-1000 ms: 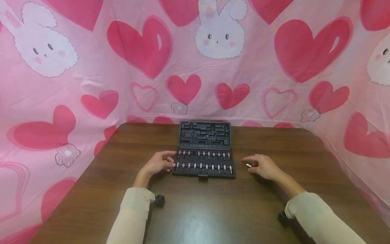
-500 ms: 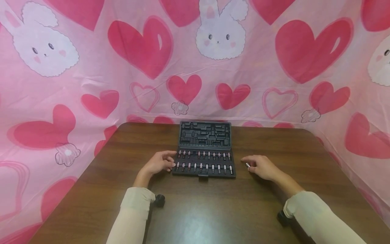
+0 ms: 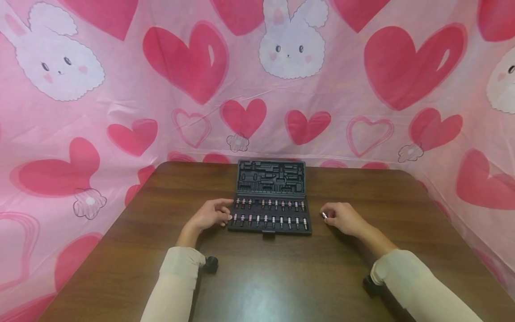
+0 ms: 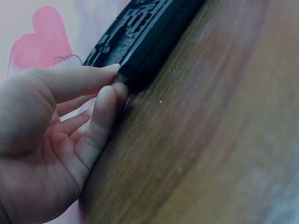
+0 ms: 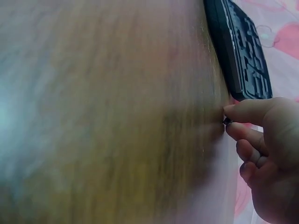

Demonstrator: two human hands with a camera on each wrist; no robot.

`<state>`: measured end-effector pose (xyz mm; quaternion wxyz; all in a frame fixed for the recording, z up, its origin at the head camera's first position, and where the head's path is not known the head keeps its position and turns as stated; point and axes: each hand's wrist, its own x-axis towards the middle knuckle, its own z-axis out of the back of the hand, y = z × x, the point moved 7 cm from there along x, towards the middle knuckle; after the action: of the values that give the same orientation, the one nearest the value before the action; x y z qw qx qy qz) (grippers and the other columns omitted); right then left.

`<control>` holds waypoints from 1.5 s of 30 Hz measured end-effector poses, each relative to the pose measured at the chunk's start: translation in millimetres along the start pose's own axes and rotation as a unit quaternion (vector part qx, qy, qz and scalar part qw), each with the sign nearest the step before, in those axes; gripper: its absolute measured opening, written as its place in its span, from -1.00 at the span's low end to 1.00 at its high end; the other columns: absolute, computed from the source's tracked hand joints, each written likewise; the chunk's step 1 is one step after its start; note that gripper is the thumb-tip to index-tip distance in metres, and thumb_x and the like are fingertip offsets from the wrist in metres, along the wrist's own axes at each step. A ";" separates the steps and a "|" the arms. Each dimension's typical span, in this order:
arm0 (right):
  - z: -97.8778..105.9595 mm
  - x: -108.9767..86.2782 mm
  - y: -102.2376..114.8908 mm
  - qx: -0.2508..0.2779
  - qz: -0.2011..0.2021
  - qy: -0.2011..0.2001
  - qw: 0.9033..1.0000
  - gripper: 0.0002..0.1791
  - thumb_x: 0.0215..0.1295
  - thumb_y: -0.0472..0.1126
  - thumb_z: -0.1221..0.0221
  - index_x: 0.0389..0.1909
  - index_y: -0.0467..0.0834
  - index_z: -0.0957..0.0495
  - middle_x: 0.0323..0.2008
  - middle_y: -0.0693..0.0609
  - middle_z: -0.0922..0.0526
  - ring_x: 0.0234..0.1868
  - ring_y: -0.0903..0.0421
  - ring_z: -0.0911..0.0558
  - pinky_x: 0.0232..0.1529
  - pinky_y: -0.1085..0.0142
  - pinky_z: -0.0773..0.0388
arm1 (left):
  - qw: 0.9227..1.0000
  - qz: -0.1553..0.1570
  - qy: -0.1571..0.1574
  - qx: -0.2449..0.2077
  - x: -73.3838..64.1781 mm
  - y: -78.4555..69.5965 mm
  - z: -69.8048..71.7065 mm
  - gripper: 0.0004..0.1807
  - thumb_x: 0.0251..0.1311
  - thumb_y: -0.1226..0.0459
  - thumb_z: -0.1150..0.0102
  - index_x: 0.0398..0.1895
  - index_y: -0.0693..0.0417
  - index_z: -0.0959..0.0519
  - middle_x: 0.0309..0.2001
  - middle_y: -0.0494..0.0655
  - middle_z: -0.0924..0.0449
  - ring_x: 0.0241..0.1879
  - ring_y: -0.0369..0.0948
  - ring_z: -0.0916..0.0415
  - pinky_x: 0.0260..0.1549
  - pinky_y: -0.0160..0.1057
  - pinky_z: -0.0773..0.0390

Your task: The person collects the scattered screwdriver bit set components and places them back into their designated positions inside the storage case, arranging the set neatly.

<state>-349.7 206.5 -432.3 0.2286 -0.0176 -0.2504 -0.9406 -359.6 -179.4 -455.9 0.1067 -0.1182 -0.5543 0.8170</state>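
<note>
An open black socket case [image 3: 268, 231] lies on the table, with two rows of small silver bit sockets [image 3: 265, 219] in its lower half. A gap shows in the back row. At the case's left edge is my left hand [image 3: 209, 214], thumb and index finger gripping the edge; in the left wrist view those fingertips meet at the case's corner [image 4: 135, 67]. To the right of the case, my right hand [image 3: 345, 218] pinches a small silver bit socket [image 3: 324, 215] between thumb and index finger, low over the table. Fingertips mostly cover that bit socket [image 5: 227, 121] in the right wrist view.
The case's raised lid [image 3: 271, 176], with moulded recesses, stands toward the back of the brown wooden table [image 3: 257, 277]. Pink cloth [image 3: 241, 80] with hearts and rabbits hangs behind and along both sides. A black camera mount [image 3: 211, 264] sits at the left wrist.
My right hand has shifted slightly, its index finger curling in more and the bit socket turning in its fingertips. The left hand and the case stay where they were.
</note>
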 end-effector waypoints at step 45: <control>-21.9 59.1 54.0 0.035 0.006 -0.097 0.995 -0.75 0.11 -0.28 -0.38 -0.16 -0.17 -0.67 -0.56 0.15 -0.56 -0.48 0.15 -0.48 -0.40 0.22 -0.44 | 1.000 0.001 -0.002 -0.005 2.4 1.0 -0.2 -0.44 0.15 0.48 -0.21 0.27 0.30 -0.42 -0.28 0.13 -0.57 -0.40 -0.09 -0.54 -0.38 -0.16 -0.65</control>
<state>-377.1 129.5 -417.7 0.2092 -0.1021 -0.3040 -0.9238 -361.9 -178.8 -457.0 0.1038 -0.1175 -0.5585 0.8146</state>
